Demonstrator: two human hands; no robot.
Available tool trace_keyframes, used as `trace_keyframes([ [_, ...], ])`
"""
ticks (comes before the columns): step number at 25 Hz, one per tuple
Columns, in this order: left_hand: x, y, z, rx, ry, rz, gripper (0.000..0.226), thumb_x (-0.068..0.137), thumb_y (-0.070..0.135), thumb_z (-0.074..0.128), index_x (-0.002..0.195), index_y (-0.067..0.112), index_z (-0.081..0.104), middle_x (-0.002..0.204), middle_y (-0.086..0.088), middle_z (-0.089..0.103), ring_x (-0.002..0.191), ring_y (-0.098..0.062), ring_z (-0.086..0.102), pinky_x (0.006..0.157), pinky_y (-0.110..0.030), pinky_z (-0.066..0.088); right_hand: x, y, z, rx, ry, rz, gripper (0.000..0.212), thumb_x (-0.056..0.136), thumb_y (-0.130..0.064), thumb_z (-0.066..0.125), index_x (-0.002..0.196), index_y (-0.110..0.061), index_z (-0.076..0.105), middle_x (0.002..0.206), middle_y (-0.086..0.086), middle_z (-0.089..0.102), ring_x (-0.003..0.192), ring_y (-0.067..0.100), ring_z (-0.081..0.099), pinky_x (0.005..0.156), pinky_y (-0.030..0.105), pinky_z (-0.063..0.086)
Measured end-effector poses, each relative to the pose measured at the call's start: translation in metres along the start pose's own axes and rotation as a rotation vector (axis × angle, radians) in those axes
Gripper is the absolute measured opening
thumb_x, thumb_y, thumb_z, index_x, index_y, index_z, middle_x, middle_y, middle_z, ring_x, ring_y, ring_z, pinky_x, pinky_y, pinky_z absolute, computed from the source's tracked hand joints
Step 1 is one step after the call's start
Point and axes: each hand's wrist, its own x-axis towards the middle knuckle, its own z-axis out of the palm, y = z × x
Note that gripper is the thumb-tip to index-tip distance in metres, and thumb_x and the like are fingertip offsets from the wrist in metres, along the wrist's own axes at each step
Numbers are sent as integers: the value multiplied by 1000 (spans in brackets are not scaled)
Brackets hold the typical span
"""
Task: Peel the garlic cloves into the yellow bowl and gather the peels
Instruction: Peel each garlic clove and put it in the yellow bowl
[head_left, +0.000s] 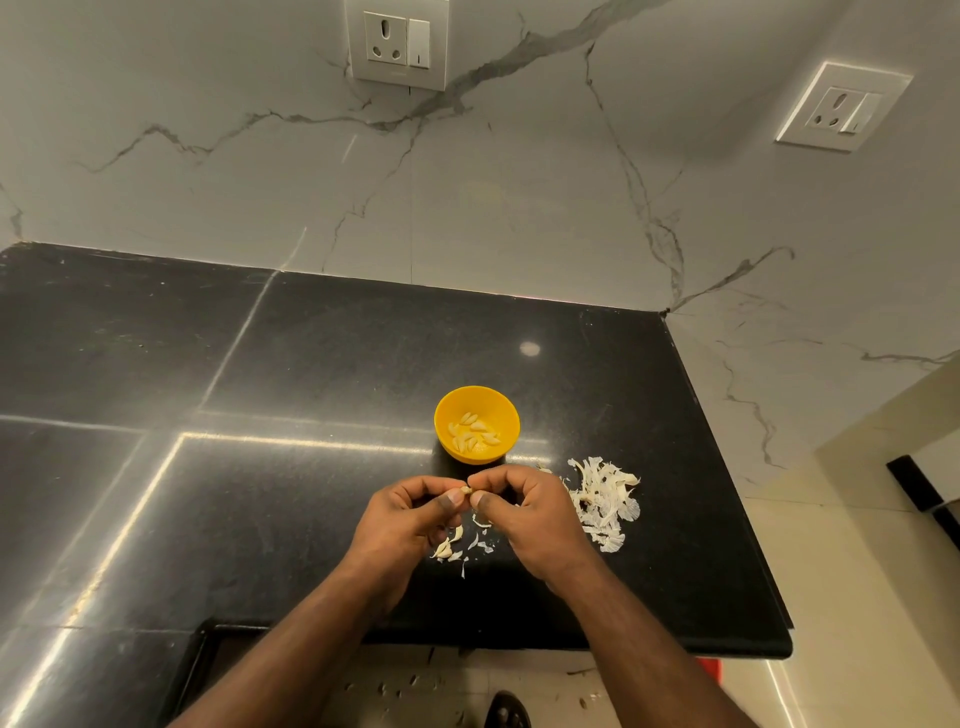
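Mid-task: our left hand (410, 512) & right hand (524, 506) pinch one garlic clove (466, 490) just in front of the yellow bowl (477, 423), approx. ten peeled cloves (472, 434) inside. Peel pile (602, 501) at right; loose peels (457, 545) ungathered.

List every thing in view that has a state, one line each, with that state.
yellow bowl: upright on the counter, holding peeled cloves
peeled cloves: loose in the bowl
garlic clove: pinched between both hands
left hand: pinching the clove
right hand: pinching the clove
peel pile: heaped right of the hands
loose peels: scattered under the hands
wall sockets: nothing plugged in
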Motion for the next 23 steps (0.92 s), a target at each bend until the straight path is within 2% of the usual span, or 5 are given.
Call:
trace_keyframes([
  [4,0,-1,2,14,1,12,10,90,16,71,95,16,80,82,-9,71,75,-20,58,66,-31,46,-2,-1,3,25,29,-18,21,84,-6,75,92,-26,74,87,-4,75,80,9,69,77,32,60],
  [7,-1,-1,2,49,10,20,9,90,17,72,95,16,79,81,-7,72,73,-19,58,64,-30,47,-3,-2,3,-4,64,-41,19,85,-7,74,90,-26,72,85,-8,72,76,8,66,74,32,58],
  [11,-1,-2,2,76,15,24,9,89,17,73,95,16,79,81,-8,71,72,-23,53,60,-27,46,-4,-4,2,-49,66,-39,18,85,-10,72,93,-26,70,85,-9,69,73,11,64,69,34,57],
  [15,0,-3,1,58,30,12,9,89,17,73,95,16,79,87,-13,72,78,-28,53,61,-29,46,-4,-4,3,-44,57,-34,22,82,-14,75,99,-27,69,87,-9,70,75,7,65,69,31,58],
  [23,-1,-1,2,63,7,-11,8,90,15,72,92,16,80,79,-7,70,74,-22,53,59,-26,45,-5,-6,2,-40,45,-31,20,83,-16,75,98,-26,68,84,-8,69,69,9,62,66,35,56],
])
